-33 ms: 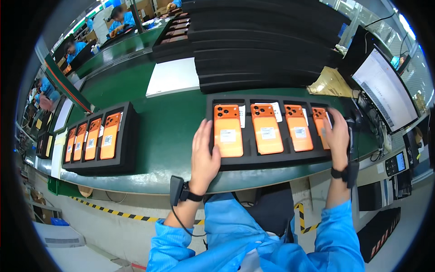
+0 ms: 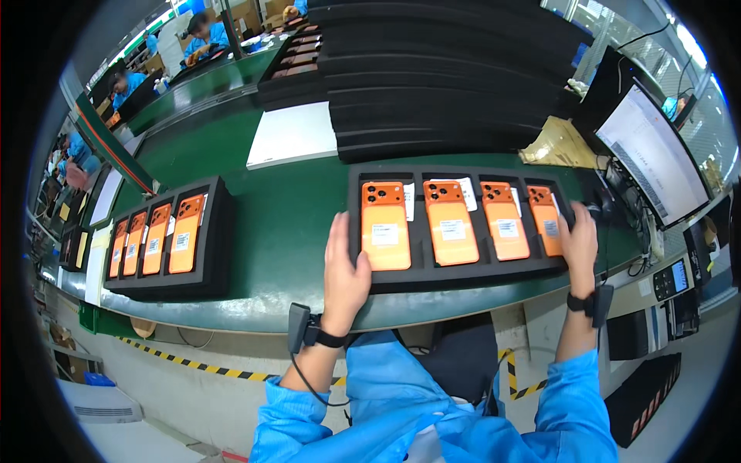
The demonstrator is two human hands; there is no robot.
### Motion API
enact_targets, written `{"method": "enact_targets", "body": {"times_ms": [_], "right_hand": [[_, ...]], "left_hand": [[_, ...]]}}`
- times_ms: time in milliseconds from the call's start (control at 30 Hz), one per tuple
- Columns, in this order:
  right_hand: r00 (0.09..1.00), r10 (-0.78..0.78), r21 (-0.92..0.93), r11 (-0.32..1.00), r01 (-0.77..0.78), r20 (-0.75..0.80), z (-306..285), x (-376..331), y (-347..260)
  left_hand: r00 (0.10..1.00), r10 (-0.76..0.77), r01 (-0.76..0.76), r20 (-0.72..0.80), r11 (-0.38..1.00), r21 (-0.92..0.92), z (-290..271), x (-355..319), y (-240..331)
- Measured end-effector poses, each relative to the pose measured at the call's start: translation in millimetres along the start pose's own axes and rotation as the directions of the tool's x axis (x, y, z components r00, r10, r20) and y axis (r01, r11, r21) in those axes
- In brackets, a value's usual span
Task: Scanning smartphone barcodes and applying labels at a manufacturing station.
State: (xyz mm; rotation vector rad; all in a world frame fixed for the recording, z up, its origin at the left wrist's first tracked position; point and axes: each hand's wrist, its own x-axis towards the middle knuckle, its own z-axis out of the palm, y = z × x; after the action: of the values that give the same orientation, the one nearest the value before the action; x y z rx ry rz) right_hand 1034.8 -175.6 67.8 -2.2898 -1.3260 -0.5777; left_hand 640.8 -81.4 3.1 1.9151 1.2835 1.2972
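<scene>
A black foam tray (image 2: 478,275) lies flat on the green bench in front of me. Several orange smartphones (image 2: 384,239) rest in its slots, backs up, each with a white label, and white slips show beside them. My left hand (image 2: 345,266) holds the tray's left end, its fingers along the outer side and the thumb over the edge. At the opposite end, my right hand (image 2: 580,241) grips the rim, with the thumb close to the rightmost phone. Both wrists wear black strapped devices.
A second foam tray (image 2: 212,266) of orange phones stands at the left. Behind are a tall stack of black trays (image 2: 440,77), a white box (image 2: 292,135) and a yellowish plastic sheet (image 2: 562,143). A monitor (image 2: 656,147) stands at right. Co-workers (image 2: 204,38) sit at far left.
My right hand has shifted slightly nearer along the tray's right end, uncovering more of the rightmost phone. My left hand stays at the left end. The whole view has shifted a little.
</scene>
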Motion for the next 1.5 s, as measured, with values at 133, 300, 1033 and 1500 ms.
{"method": "enact_targets", "body": {"times_ms": [133, 300, 1033, 1500], "right_hand": [[0.95, 0.174, 0.115, 0.971, -0.209, 0.259, 15, -27, 78], [0.949, 0.128, 0.697, 0.652, -0.299, 0.288, 25, -23, 98], [0.974, -0.222, 0.844, 0.515, 0.149, -0.037, -5, -34, -50], [0.935, 0.264, 0.3, 0.895, -0.329, 0.239, 89, -51, 277]], "left_hand": [[0.96, -0.28, 0.262, 0.026, 0.859, -0.439, 12, -5, -6], [0.914, -0.404, 0.305, 0.026, 0.643, -0.702, -14, 6, 7], [0.507, -0.481, -0.319, -0.716, 0.667, -0.674, -326, 51, -74], [0.486, -0.193, 0.679, -0.852, 0.698, 0.229, -498, 50, -281]]}}
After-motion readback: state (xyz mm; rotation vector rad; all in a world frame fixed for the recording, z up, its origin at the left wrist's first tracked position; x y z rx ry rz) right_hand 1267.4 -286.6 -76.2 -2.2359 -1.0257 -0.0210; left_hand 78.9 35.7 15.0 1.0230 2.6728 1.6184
